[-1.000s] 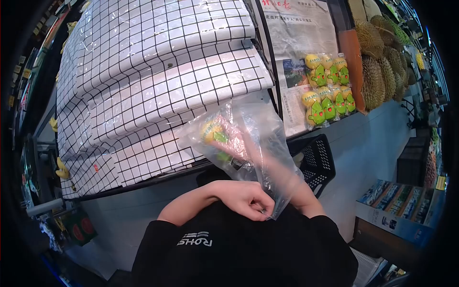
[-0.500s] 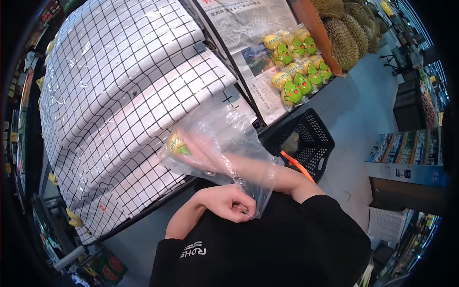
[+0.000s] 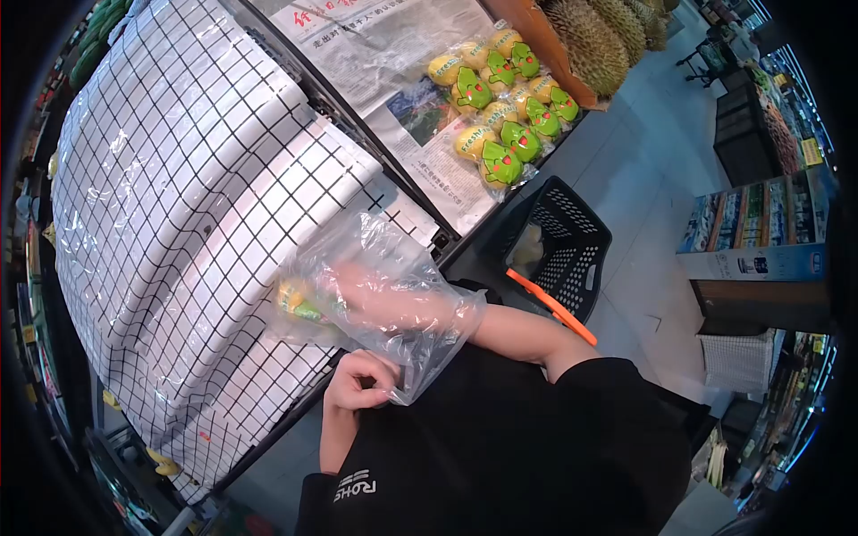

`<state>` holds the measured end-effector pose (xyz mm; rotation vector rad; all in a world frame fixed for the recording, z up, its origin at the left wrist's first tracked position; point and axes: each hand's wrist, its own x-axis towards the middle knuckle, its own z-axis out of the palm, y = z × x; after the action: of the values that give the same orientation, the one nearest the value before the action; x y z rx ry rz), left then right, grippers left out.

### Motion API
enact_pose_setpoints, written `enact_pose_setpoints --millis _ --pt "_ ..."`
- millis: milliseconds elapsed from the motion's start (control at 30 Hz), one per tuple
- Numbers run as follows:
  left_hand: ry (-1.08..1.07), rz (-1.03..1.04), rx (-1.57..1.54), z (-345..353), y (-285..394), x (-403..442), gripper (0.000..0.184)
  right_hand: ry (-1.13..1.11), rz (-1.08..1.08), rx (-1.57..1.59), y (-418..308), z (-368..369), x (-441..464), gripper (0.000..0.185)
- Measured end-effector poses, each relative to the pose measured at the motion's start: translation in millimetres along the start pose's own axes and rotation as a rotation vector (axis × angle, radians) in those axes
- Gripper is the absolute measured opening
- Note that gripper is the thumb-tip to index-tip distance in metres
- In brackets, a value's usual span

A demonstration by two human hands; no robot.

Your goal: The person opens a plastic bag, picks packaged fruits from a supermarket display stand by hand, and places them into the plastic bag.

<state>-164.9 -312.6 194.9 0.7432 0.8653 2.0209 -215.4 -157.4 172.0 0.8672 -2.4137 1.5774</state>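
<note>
My left hand (image 3: 362,380) is closed, its thumb and fingers pinching the open edge of a clear plastic bag (image 3: 393,237). The right forearm reaches through the bag's mouth, and my right hand (image 3: 353,286) is inside, blurred by the plastic. At its fingertips, in the bag's far end, is a pack of yellow fruit (image 3: 295,297) with a green printed wrapper. The hand seems closed on this pack, though the haze hides the separate fingers. Bag and pack are over the lower edge of a grid-patterned white cover (image 3: 241,210).
Similar packs of yellow fruit (image 3: 500,161) lie on newspaper (image 3: 366,58) at the top. Beside that stand is a black basket (image 3: 581,237) with an orange handle (image 3: 550,306) and something pale inside. Durians (image 3: 585,45) are piled behind a cardboard edge. Boxed goods (image 3: 760,219) stand at right.
The camera view has shifted, so the stand and fruit packs appear further left. My left hand has moved left and turned upward, still pinching the bag. The right hand remains inside beside the pack.
</note>
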Motion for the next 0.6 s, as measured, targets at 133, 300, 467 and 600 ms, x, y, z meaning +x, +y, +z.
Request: enact_pose_setpoints --millis 133,300,467,600 --pt "0.128 0.009 0.016 -9 -4 -4 0.021 -0.251 0.151 0.042 -11 -44 -41 0.045" --pt "0.505 -0.040 -0.015 -7 -13 6 0.023 -0.315 0.207 0.222 -29 -103 -79 0.038" --pt "0.777 -0.011 -0.052 -34 -25 13 0.023 0.054 0.728 0.476 -13 -177 -83 0.017" --pt "0.927 0.055 0.023 -44 -34 14 0.021 0.729 0.736 -0.213 56 -189 -80 0.020"
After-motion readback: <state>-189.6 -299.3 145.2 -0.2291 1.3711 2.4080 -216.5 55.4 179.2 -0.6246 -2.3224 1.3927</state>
